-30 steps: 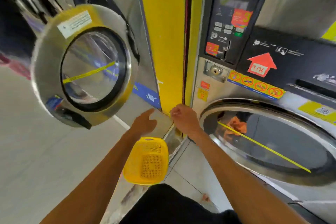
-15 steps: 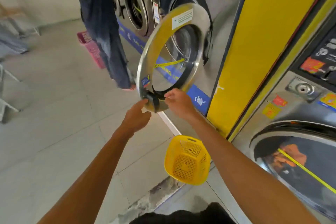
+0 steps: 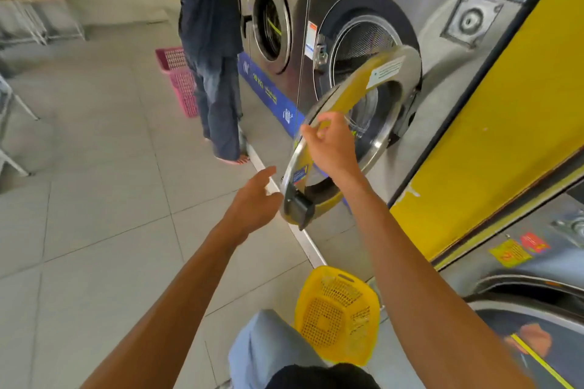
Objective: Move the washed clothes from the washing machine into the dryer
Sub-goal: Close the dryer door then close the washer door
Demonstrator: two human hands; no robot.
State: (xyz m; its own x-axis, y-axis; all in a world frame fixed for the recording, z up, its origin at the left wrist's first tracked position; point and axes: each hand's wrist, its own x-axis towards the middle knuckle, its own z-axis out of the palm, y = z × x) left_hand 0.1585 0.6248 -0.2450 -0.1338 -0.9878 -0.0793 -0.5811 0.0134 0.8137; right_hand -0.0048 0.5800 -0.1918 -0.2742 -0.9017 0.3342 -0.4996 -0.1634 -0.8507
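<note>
A steel front-loading machine (image 3: 448, 50) stands ahead with its round door (image 3: 376, 79) swung partly open; the perforated drum (image 3: 363, 41) behind it shows no clothes. My right hand (image 3: 330, 148) curls its fingers over the door's rim. My left hand (image 3: 256, 196) is open, fingers stretched toward the black door handle (image 3: 298, 208), just short of it. At the lower right a second machine's glass door (image 3: 537, 354) is closed, with orange cloth (image 3: 534, 338) behind it. An empty yellow basket (image 3: 338, 316) sits on the floor below my right arm.
Another person (image 3: 211, 41) stands at the neighbouring machine (image 3: 271, 19), beside a pink basket (image 3: 177, 79). A yellow panel (image 3: 505, 136) separates the two nearest machines. Metal racks (image 3: 38, 19) line the far left wall. Tiled floor (image 3: 94, 183) stretches out to the left.
My view has swung left and back from the closed machine. My right hand has gone from the door's handle up to its rim, and the door now stands at a narrower angle.
</note>
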